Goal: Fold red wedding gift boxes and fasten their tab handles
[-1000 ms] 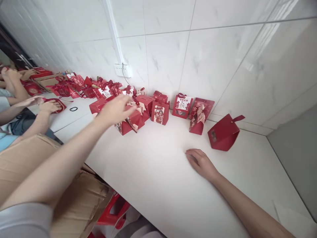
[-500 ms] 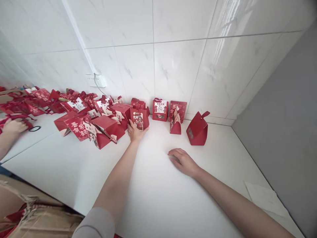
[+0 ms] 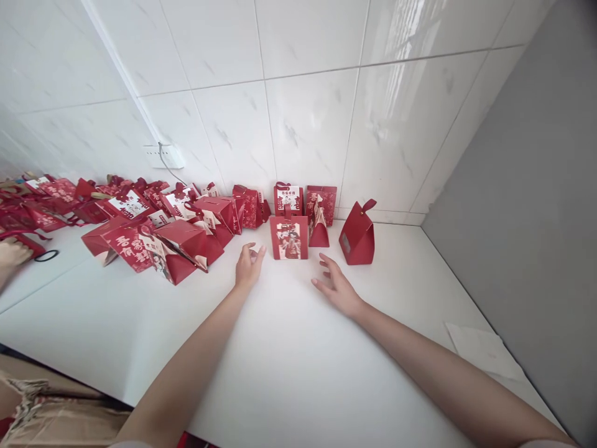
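Note:
A small red gift box (image 3: 289,237) with a printed picture on its front stands upright on the white table (image 3: 298,354). My left hand (image 3: 249,266) hovers just left of it, fingers apart, holding nothing. On the other side, slightly nearer to me, my right hand (image 3: 336,286) is spread open and empty. Neither hand touches the box. Behind it, by the wall, stand two more printed red boxes (image 3: 288,199) and a narrow one (image 3: 318,228). A plain red box (image 3: 357,233) stands to the right.
Several red gift boxes (image 3: 158,239) lie heaped along the tiled wall to the left. Another person's hand (image 3: 12,254) shows at the far left near a black ring (image 3: 45,255). A grey wall (image 3: 522,205) closes the right side. White paper (image 3: 482,351) lies at the right; cardboard (image 3: 51,410) sits below the table's edge.
My left hand has let go of the pictured box, which now stands further right between my hands. My right hand has lifted and opened beside it. The view has swung right.

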`<state>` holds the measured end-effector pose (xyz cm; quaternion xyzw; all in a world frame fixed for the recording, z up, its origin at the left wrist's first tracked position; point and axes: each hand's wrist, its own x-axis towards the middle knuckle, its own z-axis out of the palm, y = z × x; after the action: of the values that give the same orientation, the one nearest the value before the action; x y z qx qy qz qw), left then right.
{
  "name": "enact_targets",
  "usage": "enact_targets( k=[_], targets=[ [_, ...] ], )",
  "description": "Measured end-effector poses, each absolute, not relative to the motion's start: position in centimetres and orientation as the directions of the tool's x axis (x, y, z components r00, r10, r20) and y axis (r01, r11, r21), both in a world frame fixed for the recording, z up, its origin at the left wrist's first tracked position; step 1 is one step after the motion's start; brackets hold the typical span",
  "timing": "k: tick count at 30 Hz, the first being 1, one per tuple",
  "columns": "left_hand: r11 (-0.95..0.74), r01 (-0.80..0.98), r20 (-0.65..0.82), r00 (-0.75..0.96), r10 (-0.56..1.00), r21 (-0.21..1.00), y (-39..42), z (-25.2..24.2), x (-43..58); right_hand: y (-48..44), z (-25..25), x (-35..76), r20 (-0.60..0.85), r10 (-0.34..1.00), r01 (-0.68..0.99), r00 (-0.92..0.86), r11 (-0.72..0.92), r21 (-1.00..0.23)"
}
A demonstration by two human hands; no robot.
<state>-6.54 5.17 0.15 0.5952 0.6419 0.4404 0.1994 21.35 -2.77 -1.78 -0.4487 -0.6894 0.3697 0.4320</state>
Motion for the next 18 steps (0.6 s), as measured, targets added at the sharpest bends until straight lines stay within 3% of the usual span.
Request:
enact_targets(
  k=[5, 9, 12, 15, 18],
  targets=[
    [-0.255, 0.381, 0.287, -0.028, 0.957, 0.888, 5.6, -0.3, -3.7, -1.2, -2.0, 21.7, 0.188, 0.976, 0.071, -0.113, 0.196, -0.978],
    [-0.386, 0.336, 0.365, 0.125, 0.922, 0.859, 5.1, -0.8, -1.2, -0.6, -2.9, 22.2, 0.199, 0.964, 0.075, -0.176, 0.215, -0.974],
    [-0.344, 0.284, 0.299, 0.192, 0.935, 0.895, 4.1, -0.9, -0.8, -0.6, -3.2, 22.5, 0.212, 0.96, 0.096, -0.184, 0.232, -0.968],
    [-0.316, 0.133, 0.24, 0.405, 0.882, 0.939, 3.5, -0.8, -1.4, -1.0, -2.6, 22.6, 0.21, 0.969, 0.036, -0.133, 0.216, -0.976],
    [-0.316, 0.068, 0.235, 0.528, 0.816, 0.946, 3.2, -0.6, -1.9, -1.6, -1.7, 22.6, 0.197, 0.953, -0.052, -0.232, 0.19, -0.98]
  ],
)
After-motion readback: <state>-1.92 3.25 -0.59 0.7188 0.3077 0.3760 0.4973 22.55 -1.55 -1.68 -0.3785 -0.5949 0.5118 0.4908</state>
